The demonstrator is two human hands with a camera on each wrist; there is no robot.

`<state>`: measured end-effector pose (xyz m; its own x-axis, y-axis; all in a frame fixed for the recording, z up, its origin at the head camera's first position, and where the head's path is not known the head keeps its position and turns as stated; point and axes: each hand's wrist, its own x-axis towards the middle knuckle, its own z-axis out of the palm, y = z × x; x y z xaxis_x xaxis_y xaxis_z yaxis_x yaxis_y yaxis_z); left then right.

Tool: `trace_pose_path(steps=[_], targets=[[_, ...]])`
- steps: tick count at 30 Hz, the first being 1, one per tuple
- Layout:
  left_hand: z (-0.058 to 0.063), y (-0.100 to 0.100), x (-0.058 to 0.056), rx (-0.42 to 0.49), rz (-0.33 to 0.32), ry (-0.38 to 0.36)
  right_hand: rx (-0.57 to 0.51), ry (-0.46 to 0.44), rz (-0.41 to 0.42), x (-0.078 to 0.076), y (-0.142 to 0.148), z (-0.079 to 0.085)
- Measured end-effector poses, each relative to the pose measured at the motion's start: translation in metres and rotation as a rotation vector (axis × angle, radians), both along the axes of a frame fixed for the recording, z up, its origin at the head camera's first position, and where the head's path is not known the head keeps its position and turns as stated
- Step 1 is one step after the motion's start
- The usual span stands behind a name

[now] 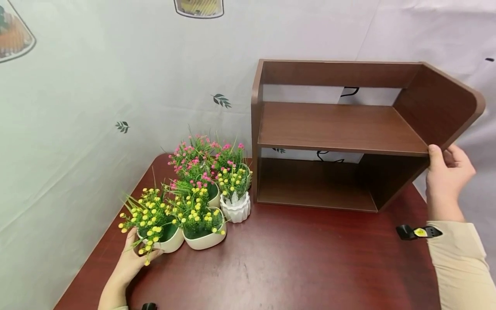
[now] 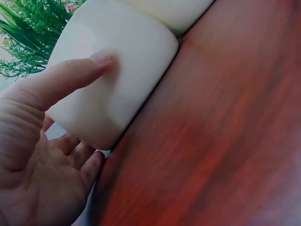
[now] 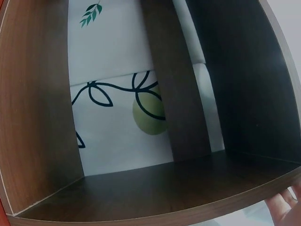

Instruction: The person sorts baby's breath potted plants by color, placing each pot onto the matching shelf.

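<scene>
At the left of the head view, my left hand [image 1: 129, 260] holds a white pot of yellow artificial flowers [image 1: 151, 217]. In the left wrist view its thumb lies on the white pot's wall [image 2: 127, 52] while the fingers bend round the far side, low by the tabletop. On the other side, my right hand [image 1: 447, 176] grips the right side panel of a brown two-tier shelf [image 1: 333, 127], thumb on the front edge near the middle board. The right wrist view looks into the shelf's lower compartment [image 3: 122, 197], with a few fingertips [image 3: 282, 205] at the panel edge.
Beside the held pot stand another yellow-flowered pot [image 1: 201, 237], a ribbed white pot [image 1: 235, 209] and pink-flowered plants [image 1: 193, 161], close to the shelf's left side. All stand on a glossy red-brown table [image 1: 290, 258]. A pale patterned wall covering [image 1: 162, 64] hangs behind.
</scene>
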<state>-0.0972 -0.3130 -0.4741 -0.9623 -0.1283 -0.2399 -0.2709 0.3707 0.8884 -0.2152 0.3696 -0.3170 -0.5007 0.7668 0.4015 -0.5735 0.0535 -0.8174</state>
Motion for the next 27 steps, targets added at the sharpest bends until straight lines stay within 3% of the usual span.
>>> trace_pose_path(steps=[2, 10, 14, 18, 22, 24, 27], targets=[[0.002, -0.002, 0.001, -0.016, -0.013, -0.023, -0.009, -0.002, 0.007, 0.000, 0.000, -0.001], [0.007, -0.012, 0.011, -0.207, -0.066, 0.039, -0.027, -0.030, 0.053, 0.002, -0.002, 0.003], [0.004, -0.014, 0.015, -0.205, -0.072, 0.075, -0.024, -0.049, 0.057, 0.002, -0.003, 0.007], [0.001, -0.012, 0.012, -0.072, -0.095, 0.194, -0.030, -0.025, 0.048, 0.001, -0.002, 0.008], [0.001, -0.009, 0.010, 0.006, -0.099, 0.217, -0.052, 0.037, 0.054, 0.000, -0.002, 0.007], [0.002, -0.007, 0.011, -0.024, -0.097, 0.203, -0.057, 0.054, 0.053, 0.000, -0.002, 0.006], [0.004, -0.006, 0.014, -0.145, -0.127, 0.184, -0.052, 0.054, 0.038, -0.001, -0.003, 0.004]])
